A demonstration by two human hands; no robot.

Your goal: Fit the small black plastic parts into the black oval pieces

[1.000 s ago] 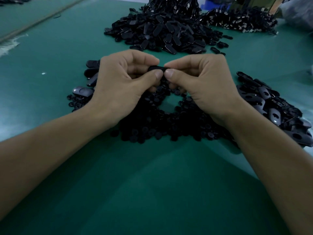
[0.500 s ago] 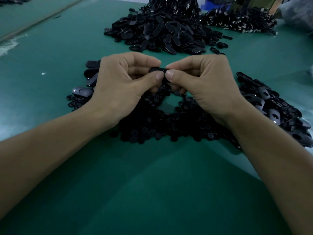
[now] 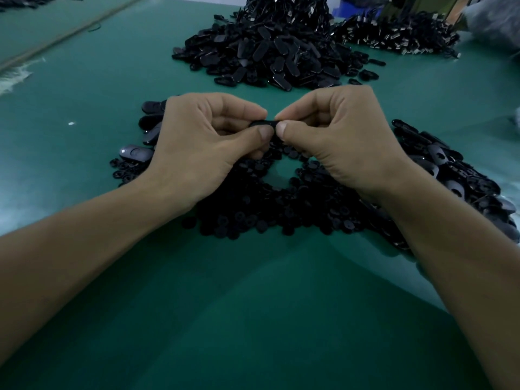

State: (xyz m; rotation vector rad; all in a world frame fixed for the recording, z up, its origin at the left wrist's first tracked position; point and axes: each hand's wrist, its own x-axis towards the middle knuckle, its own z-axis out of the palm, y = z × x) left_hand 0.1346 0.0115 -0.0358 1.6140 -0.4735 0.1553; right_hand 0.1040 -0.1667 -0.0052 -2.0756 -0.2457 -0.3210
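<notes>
My left hand [image 3: 197, 142] and my right hand [image 3: 337, 139] meet above the green table, and together they pinch one black oval piece [image 3: 263, 124] between thumbs and forefingers. Most of that piece is hidden by my fingertips; whether a small part sits in it cannot be seen. Below my hands lies a spread of small black plastic parts [image 3: 253, 209] with a bare gap in its middle. Loose oval pieces [image 3: 455, 175] lie heaped to the right, and a few more oval pieces [image 3: 135, 153] lie to the left of my left hand.
A large mound of black oval pieces [image 3: 270, 54] sits at the back centre, with another dark pile [image 3: 399, 35] behind it to the right. The green table surface [image 3: 253, 305] stretches toward me. Blue bins and clutter stand at the far right edge.
Both hands have stayed together on the oval piece, shifting only slightly; the thumbs keep pressing at its middle.
</notes>
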